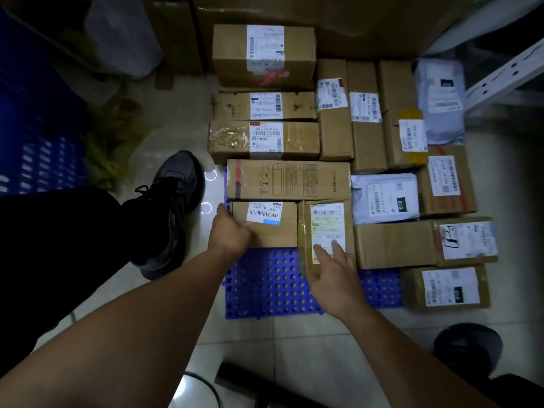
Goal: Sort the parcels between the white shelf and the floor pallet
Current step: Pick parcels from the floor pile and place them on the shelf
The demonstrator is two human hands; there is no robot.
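Note:
Several cardboard parcels and grey mailer bags lie packed on a blue perforated floor pallet [265, 287]. My left hand [228, 231] grips the near left corner of a small brown box with a white barcode label [270, 228] at the pallet's front left. My right hand [332, 272] rests with straight fingers on the near end of a tape-wrapped box with a pale green label [323, 228] right beside it. A long brown box with printed symbols [288, 179] lies just behind both. The white shelf frame [506, 72] shows at the upper right.
My left shoe [173, 198] stands on the tiled floor beside the pallet, my right shoe [468, 346] at the lower right. A blue crate [35, 128] stands at the left. Large cardboard boxes [323, 19] and a plastic bag [123, 33] line the back.

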